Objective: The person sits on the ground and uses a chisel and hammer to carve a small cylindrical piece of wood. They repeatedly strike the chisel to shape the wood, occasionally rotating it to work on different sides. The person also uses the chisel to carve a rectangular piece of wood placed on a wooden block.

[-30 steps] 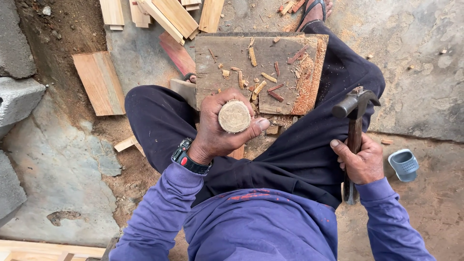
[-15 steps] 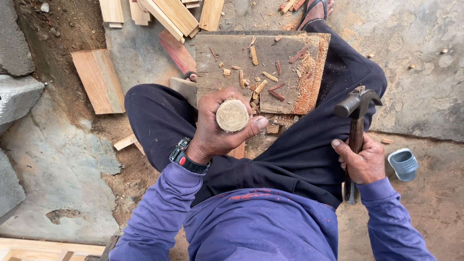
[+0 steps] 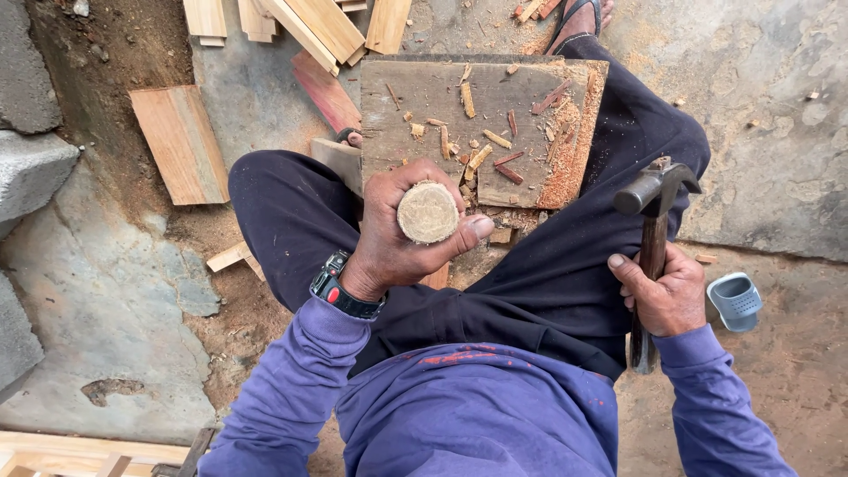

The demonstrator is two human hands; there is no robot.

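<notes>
My left hand [image 3: 397,234] grips a short round wooden piece [image 3: 427,212], its pale circular end facing up at me, held above my lap just in front of a worn wooden board [image 3: 442,97]. The board lies across my legs and carries several wood chips and sawdust. My right hand [image 3: 662,296] holds a hammer [image 3: 652,221] by its wooden handle, metal head up and pointing left, out to the right of my knee. A black watch sits on my left wrist.
Light wooden planks [image 3: 181,141] and offcuts lie on the ground at the left and top. Grey stone blocks [image 3: 31,168] line the left edge. A small grey-blue cup [image 3: 733,300] lies on the dirt at the right. A sandalled foot [image 3: 579,18] shows at the top.
The left hand has turned the round piece slightly and lifted it a little toward the board. The hammer hand has barely shifted.
</notes>
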